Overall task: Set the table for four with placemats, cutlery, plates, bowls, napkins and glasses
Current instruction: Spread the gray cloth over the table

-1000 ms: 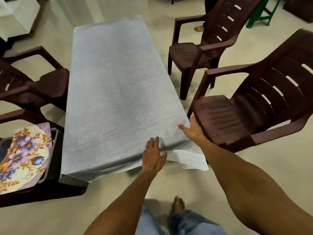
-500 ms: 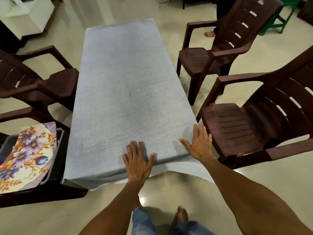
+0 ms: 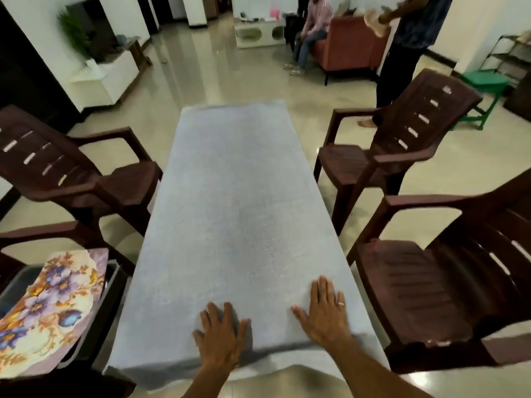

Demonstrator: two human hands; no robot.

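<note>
Both hands lie flat on the grey tablecloth (image 3: 238,214) near the bottom edge of the frame, fingers straight and spread, each grip loose and holding nothing. The left hand (image 3: 222,337) sits at lower centre, the right hand (image 3: 324,314) just to its right, a ring on one finger. Half a second ago the right hand was at the cloth's right-hand corner, partly over the edge; now it rests further in on the table top, and the left hand has also slid up from the near edge. The view has lifted since then: the far end of the table (image 3: 232,106) and the room beyond now show, with a seated person (image 3: 311,30) at upper centre and a standing person (image 3: 402,38) at upper right. The floral placemat (image 3: 48,308) lies on a dark tray on the chair at lower left, where it was before, apart from the table. Four brown plastic chairs (image 3: 402,156) flank the table, two on each side. The frame is somewhat blurred.
</note>
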